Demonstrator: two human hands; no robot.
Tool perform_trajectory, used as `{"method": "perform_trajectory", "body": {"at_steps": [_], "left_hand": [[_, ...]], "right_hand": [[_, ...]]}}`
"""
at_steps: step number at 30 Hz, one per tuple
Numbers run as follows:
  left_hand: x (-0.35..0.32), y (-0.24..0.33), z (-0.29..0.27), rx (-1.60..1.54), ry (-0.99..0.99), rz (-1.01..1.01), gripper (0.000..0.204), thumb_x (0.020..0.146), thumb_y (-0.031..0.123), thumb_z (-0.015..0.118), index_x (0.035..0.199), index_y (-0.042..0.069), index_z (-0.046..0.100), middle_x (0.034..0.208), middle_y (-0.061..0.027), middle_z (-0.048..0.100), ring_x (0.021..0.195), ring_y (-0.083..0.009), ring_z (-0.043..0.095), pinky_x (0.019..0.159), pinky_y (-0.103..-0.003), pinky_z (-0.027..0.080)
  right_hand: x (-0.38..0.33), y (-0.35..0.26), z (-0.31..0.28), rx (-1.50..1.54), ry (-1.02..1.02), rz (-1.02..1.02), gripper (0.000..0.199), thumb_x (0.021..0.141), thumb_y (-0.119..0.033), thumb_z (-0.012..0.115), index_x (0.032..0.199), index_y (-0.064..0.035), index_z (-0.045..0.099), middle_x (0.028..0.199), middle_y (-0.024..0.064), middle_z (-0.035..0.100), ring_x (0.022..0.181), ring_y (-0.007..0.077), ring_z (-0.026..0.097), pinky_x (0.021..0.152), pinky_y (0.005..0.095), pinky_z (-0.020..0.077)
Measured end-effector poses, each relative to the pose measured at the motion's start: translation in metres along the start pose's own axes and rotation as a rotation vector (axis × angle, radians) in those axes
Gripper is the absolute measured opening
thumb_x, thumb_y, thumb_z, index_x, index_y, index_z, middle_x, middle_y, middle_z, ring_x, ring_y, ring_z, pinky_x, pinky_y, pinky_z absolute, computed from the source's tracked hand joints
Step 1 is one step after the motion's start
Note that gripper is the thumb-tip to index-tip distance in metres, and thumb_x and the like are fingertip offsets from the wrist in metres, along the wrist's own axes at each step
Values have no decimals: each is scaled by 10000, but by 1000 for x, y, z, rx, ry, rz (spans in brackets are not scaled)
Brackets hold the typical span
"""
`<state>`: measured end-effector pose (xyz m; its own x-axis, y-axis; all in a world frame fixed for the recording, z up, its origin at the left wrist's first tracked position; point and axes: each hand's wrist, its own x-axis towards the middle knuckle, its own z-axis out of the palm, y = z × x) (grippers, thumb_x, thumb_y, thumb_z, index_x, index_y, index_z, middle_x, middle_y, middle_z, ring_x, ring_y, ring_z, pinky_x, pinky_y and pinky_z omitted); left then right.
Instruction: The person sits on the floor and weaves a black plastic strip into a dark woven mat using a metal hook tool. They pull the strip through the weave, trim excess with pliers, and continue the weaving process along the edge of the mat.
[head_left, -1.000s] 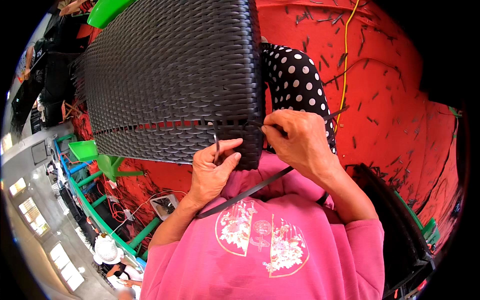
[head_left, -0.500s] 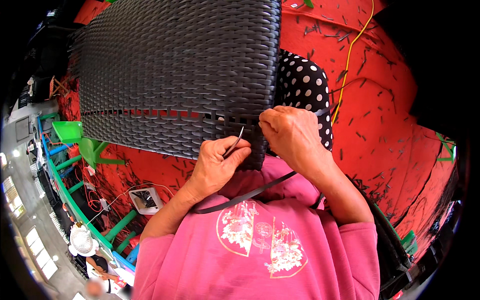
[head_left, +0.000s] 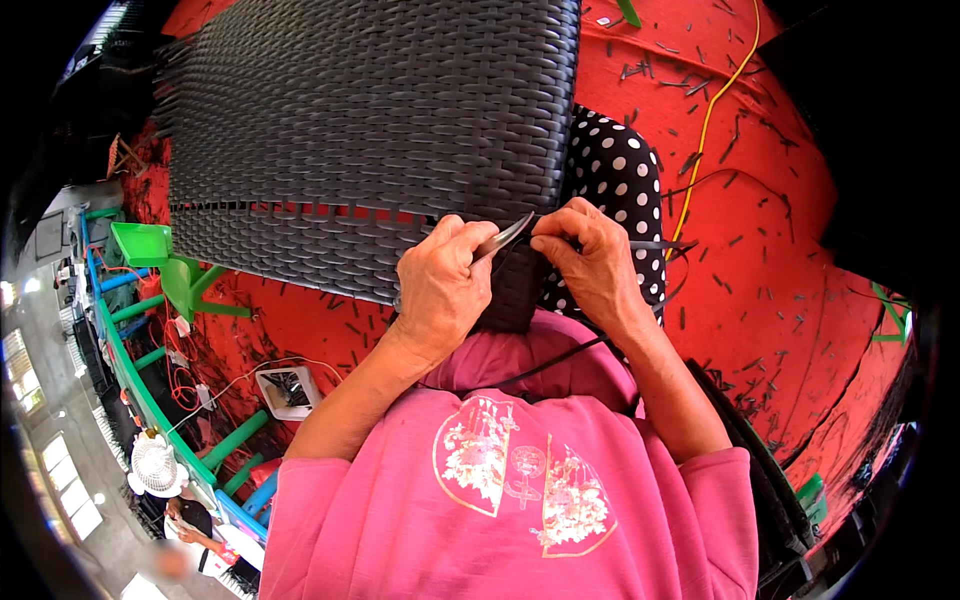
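Observation:
A dark woven panel (head_left: 370, 110) of flat plastic strips spreads out in front of me, its near right corner by my lap. A narrow unwoven gap runs across its lower part, with red showing through. My left hand (head_left: 442, 290) is closed around a curved, pointed metal tool (head_left: 508, 236), whose tip reaches past the panel's right edge toward my right fingers. Just right of that edge, my right hand (head_left: 597, 268) pinches a dark flat strip (head_left: 655, 245); one length sticks out to the right. Another length of strip (head_left: 560, 358) trails across my lap.
Red floor covering (head_left: 740, 300) is littered with dark strip scraps. A yellow cable (head_left: 708, 120) crosses it at right. Polka-dot fabric (head_left: 617, 160) lies beside the panel. At left are a green plastic stool (head_left: 185, 285), a white tray (head_left: 288, 393), green pipes (head_left: 235, 440) and another person in a white hat (head_left: 157, 465).
My left hand has moved up and right, bringing the tool's tip close to my right fingers. My right hand's fingers have turned into a pinch facing the tool. The view has shifted slightly.

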<state>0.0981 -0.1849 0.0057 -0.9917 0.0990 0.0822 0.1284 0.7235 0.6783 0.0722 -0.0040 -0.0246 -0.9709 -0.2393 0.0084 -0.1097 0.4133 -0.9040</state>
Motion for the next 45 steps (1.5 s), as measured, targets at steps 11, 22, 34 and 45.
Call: {"method": "perform_trajectory", "body": {"at_steps": [11, 22, 34, 45], "left_hand": [[-14, -13, 6, -430, 25, -304, 106, 865, 33, 614, 966, 33, 648, 717, -29, 563, 554, -97, 523, 507, -231, 417], [-7, -14, 9, -661, -90, -466, 108, 942, 125, 579, 974, 24, 602, 709, 35, 518, 587, -17, 446, 520, -187, 375], [-19, -28, -51, -530, -440, -496, 275, 996, 226, 502, 1175, 33, 584, 732, 29, 498, 587, -26, 434, 539, -183, 367], [7, -24, -66, 143, -289, 52, 207, 867, 75, 619, 1053, -11, 647, 733, -98, 502, 675, -210, 533, 641, -302, 426]], "right_hand": [[4, 14, 1, 11, 30, 14, 47, 786, -74, 673, 829, -62, 658, 745, 69, 526, 714, 239, 574, 641, 342, 453], [8, 10, -5, -139, -8, -32, 22, 819, -60, 628, 839, -53, 624, 799, 88, 534, 758, 284, 591, 657, 382, 474], [-4, -1, -34, -97, -12, 163, 73, 839, -89, 612, 843, -17, 623, 715, 124, 632, 664, 304, 625, 622, 383, 479], [-17, 8, -38, 83, -38, 294, 101, 845, -96, 617, 837, 4, 627, 652, 117, 628, 562, 204, 597, 561, 322, 459]]}}
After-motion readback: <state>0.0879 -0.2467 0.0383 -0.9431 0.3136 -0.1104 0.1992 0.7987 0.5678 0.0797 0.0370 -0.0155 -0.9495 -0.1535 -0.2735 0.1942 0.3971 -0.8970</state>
